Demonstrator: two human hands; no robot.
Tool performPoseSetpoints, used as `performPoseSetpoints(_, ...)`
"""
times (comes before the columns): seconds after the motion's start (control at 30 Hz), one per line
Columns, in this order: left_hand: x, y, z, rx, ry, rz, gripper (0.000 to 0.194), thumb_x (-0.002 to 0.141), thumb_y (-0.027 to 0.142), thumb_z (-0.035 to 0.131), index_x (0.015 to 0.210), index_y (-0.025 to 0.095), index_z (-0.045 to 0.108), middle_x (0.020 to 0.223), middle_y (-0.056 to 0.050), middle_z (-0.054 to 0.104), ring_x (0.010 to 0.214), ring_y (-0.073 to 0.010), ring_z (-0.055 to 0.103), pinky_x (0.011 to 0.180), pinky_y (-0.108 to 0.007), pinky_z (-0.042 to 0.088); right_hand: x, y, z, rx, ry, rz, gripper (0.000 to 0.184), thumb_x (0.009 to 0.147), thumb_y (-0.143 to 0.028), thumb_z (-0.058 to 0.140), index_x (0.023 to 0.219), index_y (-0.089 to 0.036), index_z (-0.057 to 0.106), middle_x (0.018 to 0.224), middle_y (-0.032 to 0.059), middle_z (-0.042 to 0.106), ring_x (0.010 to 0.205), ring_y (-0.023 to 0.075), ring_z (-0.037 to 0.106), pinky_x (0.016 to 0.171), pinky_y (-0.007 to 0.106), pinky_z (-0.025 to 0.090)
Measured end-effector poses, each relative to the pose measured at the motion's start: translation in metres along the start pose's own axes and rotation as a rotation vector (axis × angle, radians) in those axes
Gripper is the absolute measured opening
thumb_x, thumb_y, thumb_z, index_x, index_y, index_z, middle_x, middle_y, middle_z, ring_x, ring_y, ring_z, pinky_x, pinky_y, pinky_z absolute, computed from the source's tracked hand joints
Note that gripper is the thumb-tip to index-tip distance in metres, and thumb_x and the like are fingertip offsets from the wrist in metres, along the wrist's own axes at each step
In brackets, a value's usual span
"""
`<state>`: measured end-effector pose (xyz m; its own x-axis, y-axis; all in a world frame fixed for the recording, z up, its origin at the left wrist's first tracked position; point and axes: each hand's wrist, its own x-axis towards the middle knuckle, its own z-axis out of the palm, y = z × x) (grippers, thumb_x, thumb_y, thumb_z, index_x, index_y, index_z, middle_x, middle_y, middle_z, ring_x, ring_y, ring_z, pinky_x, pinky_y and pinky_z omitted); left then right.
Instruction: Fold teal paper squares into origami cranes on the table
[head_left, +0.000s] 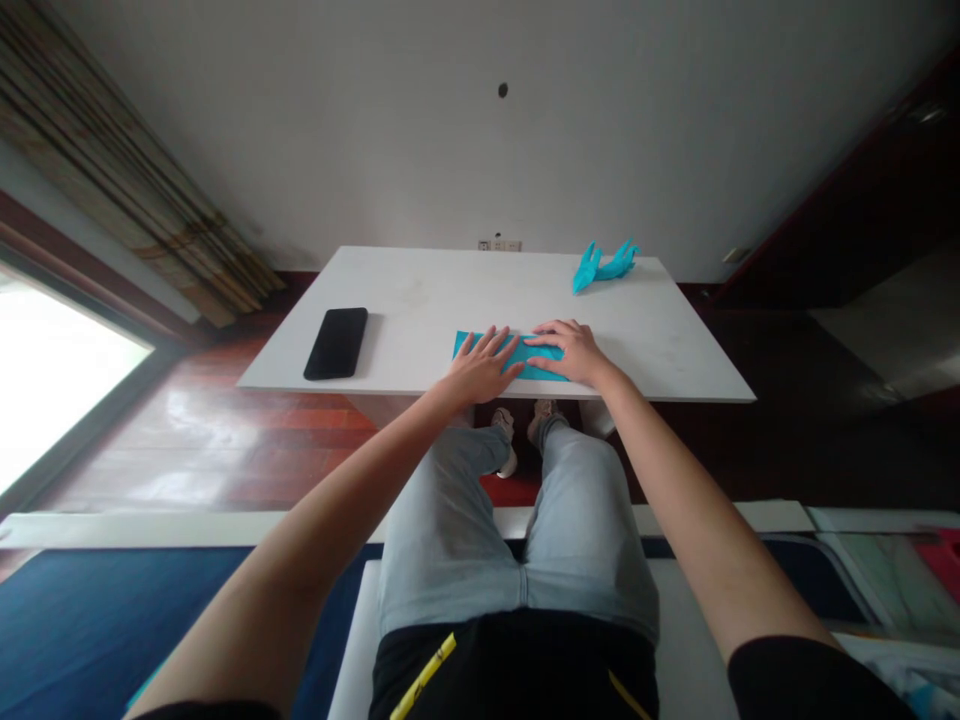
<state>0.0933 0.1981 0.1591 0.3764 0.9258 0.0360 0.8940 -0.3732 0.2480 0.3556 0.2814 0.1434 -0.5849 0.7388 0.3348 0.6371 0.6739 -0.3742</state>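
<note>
A folded sheet of blue paper (546, 366) lies flat near the front edge of the white table. Across its left part my left hand (482, 368) rests palm down, fingers stretched out and spread. My right hand (571, 352) lies over the paper's right end, its fingers bent a little and apart, fingertips on the sheet. Parts of the paper are hidden under both hands. Towards the back right of the table stands a blue origami figure (604, 266) with pointed parts, apart from my hands.
On the left of the white table (420, 290) lies a black tablet or phone (336, 343). A plain wall with sockets (499, 246) rises behind. A patterned curtain (150, 170) hangs at the left beside a bright window. My legs (517, 530) reach under the table's front edge.
</note>
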Motion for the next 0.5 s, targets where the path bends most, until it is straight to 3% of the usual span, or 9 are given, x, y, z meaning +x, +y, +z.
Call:
performPoseSetpoints(0.07, -0.003, -0.011, 0.0, -0.009, 0.004, -0.015, 0.077, 0.125, 0.057, 0.041, 0.192, 0.021, 0.036, 0.201, -0.013, 0.024, 0.189, -0.0429, 0.019, 0.153, -0.068, 0.017, 0.0, -0.001, 0.001, -0.026, -0.002, -0.001, 0.045, 0.102, -0.054, 0.093, 0.142, -0.034, 0.091, 0.156, 0.0102, 0.081, 0.144, 0.0417, 0.068, 0.127, 0.063, 0.046)
performPoseSetpoints(0.27, -0.009, -0.027, -0.006, 0.01, 0.025, -0.145, 0.094, 0.12, 0.072, 0.048, 0.193, 0.014, 0.033, 0.201, -0.019, 0.018, 0.19, -0.0458, 0.012, 0.154, -0.066, 0.016, 0.0, -0.001, 0.002, -0.016, -0.002, -0.006, 0.047, 0.104, -0.062, 0.089, 0.144, -0.037, 0.091, 0.154, 0.0101, 0.081, 0.141, 0.0426, 0.068, 0.124, 0.066, 0.047)
performPoseSetpoints(0.4, -0.013, -0.037, -0.008, 0.021, 0.043, -0.248, 0.098, 0.121, 0.07, 0.044, 0.192, 0.004, 0.029, 0.201, -0.024, 0.015, 0.19, -0.0442, 0.012, 0.155, -0.064, 0.014, -0.001, -0.001, 0.004, -0.024, 0.018, 0.002, 0.05, 0.103, -0.065, 0.089, 0.143, -0.034, 0.092, 0.154, 0.0116, 0.081, 0.142, 0.0434, 0.067, 0.125, 0.066, 0.046)
performPoseSetpoints(0.5, -0.019, -0.045, -0.008, 0.029, 0.066, -0.264, 0.096, 0.121, 0.069, 0.04, 0.191, 0.004, 0.029, 0.201, -0.023, 0.016, 0.19, -0.0426, 0.014, 0.155, -0.064, 0.013, -0.001, 0.0, 0.005, -0.048, 0.059, 0.03, 0.064, 0.1, -0.071, 0.089, 0.149, -0.031, 0.088, 0.151, 0.0151, 0.08, 0.14, 0.0447, 0.067, 0.124, 0.064, 0.047)
